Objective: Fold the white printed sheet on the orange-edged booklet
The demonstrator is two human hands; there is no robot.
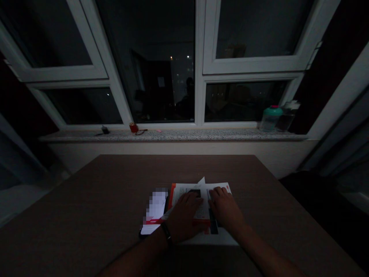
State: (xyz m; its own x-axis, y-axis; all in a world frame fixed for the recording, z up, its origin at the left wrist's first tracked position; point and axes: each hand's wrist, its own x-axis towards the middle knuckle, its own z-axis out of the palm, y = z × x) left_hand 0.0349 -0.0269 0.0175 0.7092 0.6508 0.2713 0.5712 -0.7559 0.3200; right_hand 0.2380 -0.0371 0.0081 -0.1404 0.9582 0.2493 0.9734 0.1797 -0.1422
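Observation:
Printed sheets or a booklet (180,189) with red-orange edges and dark pictures lie on the brown table, and a white paper corner (202,180) juts out at the far edge. My left hand (184,215) rests on the left part of the pages, fingers stretched out and palm down. On the right part lies my right hand (226,207), its fingers a little bent and apart, pressing on the paper. Both hands cover much of the print. Just left of the pages is a lit phone (157,207), partly behind my left forearm, its screen blurred out.
The brown table (86,215) reaches toward a window with a speckled stone sill (178,134). On the sill stand a teal-lidded bottle (271,117), a clear bottle (286,115), a small red jar (133,127) and a small dark bottle (105,130). The room is dim.

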